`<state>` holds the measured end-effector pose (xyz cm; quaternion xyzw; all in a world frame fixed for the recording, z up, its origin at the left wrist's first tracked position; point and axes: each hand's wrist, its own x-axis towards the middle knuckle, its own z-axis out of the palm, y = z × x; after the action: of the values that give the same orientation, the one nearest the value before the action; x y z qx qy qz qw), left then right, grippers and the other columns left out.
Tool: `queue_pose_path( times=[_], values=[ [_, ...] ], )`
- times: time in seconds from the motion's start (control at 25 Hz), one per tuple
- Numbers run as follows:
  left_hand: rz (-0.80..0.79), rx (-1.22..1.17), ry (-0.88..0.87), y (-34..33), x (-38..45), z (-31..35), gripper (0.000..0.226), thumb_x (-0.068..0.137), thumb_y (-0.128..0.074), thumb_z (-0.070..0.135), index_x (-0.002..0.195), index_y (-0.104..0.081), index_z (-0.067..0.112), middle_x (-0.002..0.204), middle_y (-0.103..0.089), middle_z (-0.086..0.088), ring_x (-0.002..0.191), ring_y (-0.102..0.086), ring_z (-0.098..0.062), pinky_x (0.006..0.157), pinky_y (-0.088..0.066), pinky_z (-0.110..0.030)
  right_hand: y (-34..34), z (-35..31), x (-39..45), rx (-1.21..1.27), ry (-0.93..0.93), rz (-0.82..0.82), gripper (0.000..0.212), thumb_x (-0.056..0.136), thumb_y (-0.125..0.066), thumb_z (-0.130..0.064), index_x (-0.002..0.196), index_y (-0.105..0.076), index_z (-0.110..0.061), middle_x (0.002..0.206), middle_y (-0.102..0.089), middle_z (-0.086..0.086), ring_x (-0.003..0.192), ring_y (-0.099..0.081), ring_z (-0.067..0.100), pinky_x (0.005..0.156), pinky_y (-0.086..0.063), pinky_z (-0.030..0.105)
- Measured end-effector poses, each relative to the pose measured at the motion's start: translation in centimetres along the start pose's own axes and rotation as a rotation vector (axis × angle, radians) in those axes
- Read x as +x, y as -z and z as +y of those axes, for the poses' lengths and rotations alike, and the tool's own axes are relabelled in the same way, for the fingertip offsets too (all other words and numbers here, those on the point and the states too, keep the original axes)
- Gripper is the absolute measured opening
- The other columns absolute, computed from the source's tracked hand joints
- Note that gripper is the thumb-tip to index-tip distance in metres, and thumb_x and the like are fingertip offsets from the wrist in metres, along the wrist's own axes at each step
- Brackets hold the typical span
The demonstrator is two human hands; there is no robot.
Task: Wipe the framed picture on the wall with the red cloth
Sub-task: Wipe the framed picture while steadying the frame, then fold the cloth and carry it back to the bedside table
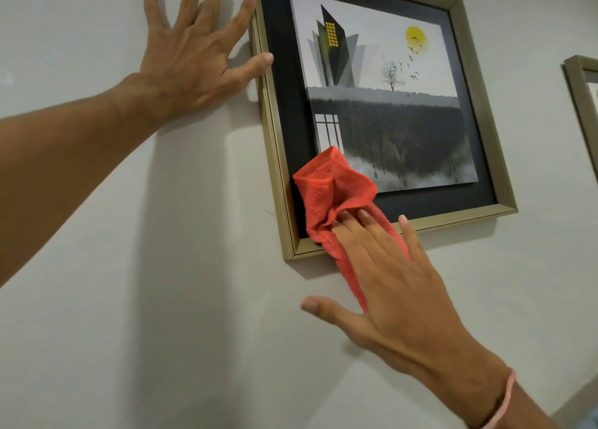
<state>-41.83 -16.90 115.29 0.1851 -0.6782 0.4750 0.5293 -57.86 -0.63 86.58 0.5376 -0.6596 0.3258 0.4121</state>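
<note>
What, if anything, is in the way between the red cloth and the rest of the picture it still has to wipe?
Nothing visible. The right hand presses the red cloth on the lower left corner of the framed picture, and the surface above and to the right lies bare. The left hand rests flat on the wall, fingertips only at the frame's left edge.

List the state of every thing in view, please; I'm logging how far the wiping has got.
Gold-framed square picture: hanging on wall, tilted in view.
Crumpled red cloth: pressed on picture's lower-left corner.
Right hand: flat, fingers on cloth.
Left hand: spread on wall, fingertips touching frame's left edge.
Second frame: hanging, mostly out of view.
</note>
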Motion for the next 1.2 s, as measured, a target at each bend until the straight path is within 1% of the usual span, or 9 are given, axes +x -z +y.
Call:
queue_pose_path(
  times=[0.2,0.28,0.44,0.52,0.72,0.8,0.92,1.04,1.2],
  values=[
    [-0.007,0.024,0.003,0.1,0.3,0.1,0.087,0.090,-0.007,0.081,0.163,0.000,0.036,0.174,-0.001,-0.015,0.161,0.003,-0.035,0.121,0.000,-0.073,1.3,4.3,-0.1,-0.015,-0.109,-0.007,0.086,0.086,-0.011,-0.088,0.146,-0.047,-0.037,0.154,-0.049,-0.013,0.148,-0.044,0.018,0.123,-0.034,0.045],
    [-0.008,0.023,-0.003,0.1,0.2,0.0,0.087,0.090,-0.006,0.082,0.163,0.000,0.036,0.174,0.000,-0.016,0.161,0.002,-0.035,0.121,0.000,-0.073,1.5,5.4,0.8,0.188,-0.139,0.034,0.063,0.096,-0.024,-0.075,0.131,-0.062,-0.039,0.136,-0.053,-0.012,0.124,-0.055,0.015,0.103,-0.046,0.033],
    [-0.009,-0.028,0.005,1.2,-0.3,0.6,0.086,0.092,-0.010,0.080,0.164,-0.004,0.034,0.174,0.000,-0.015,0.162,0.001,-0.032,0.123,-0.001,-0.070,1.4,6.5,3.1,0.408,-0.232,0.209,0.025,0.101,-0.057,-0.035,0.095,-0.077,-0.023,0.114,-0.059,-0.003,0.095,-0.058,0.002,0.084,-0.041,0.007],
    [0.023,-0.083,0.014,2.2,-1.2,1.1,0.086,0.092,-0.009,0.078,0.164,-0.010,0.031,0.174,-0.005,-0.014,0.162,-0.003,-0.030,0.125,-0.002,-0.067,1.5,6.5,4.0,0.447,-0.306,0.285,0.008,0.088,-0.076,-0.022,0.081,-0.072,-0.023,0.098,-0.066,-0.006,0.084,-0.061,-0.002,0.078,-0.047,0.009],
    [0.153,-0.326,0.075,4.2,-8.7,3.1,0.074,0.101,-0.026,0.060,0.162,-0.026,0.017,0.171,-0.020,-0.017,0.160,-0.018,-0.030,0.127,-0.014,-0.058,2.2,6.0,5.0,0.545,-0.354,0.314,0.056,0.070,-0.093,-0.030,0.114,-0.059,-0.024,0.080,-0.066,-0.016,0.070,-0.063,0.002,0.069,-0.053,0.022],
    [0.132,-0.427,0.049,5.6,-12.9,4.2,0.074,0.101,-0.033,0.058,0.161,-0.030,0.014,0.168,-0.030,-0.015,0.156,-0.028,-0.029,0.124,-0.027,-0.054,2.5,5.0,4.7,0.557,-0.341,0.261,0.035,0.077,-0.088,-0.027,0.105,-0.068,-0.023,0.077,-0.066,-0.017,0.071,-0.064,0.001,0.073,-0.057,0.030],
    [-0.076,-0.690,0.126,8.9,-18.2,5.7,0.083,0.093,-0.042,0.069,0.160,-0.029,0.021,0.162,-0.040,-0.007,0.148,-0.040,-0.019,0.118,-0.040,-0.046,2.7,1.6,3.1,0.760,-0.394,0.239,0.022,0.085,-0.080,-0.022,0.072,-0.065,-0.012,0.065,-0.065,-0.001,0.062,-0.061,0.019,0.067,-0.054,0.039],
    [-0.509,-1.056,0.321,12.8,-22.5,6.7,0.104,0.072,-0.056,0.083,0.160,-0.024,0.039,0.159,-0.045,0.008,0.143,-0.047,-0.008,0.117,-0.042,-0.038,2.9,-4.4,-0.1,1.109,-0.462,0.248,0.025,0.087,-0.078,-0.021,0.072,-0.066,-0.006,0.057,-0.059,0.002,0.049,-0.053,0.013,0.052,-0.050,0.029],
    [-0.948,-1.360,0.360,18.2,-29.6,4.5,0.082,0.063,-0.087,0.050,0.136,-0.051,0.054,0.129,-0.070,0.025,0.116,-0.068,0.004,0.090,-0.058,-0.017,3.1,-13.4,-5.4,1.340,-0.580,0.169,0.020,0.087,-0.078,-0.030,0.077,-0.070,-0.015,0.057,-0.069,-0.004,0.046,-0.066,0.010,0.049,-0.056,0.025]
  ],
)
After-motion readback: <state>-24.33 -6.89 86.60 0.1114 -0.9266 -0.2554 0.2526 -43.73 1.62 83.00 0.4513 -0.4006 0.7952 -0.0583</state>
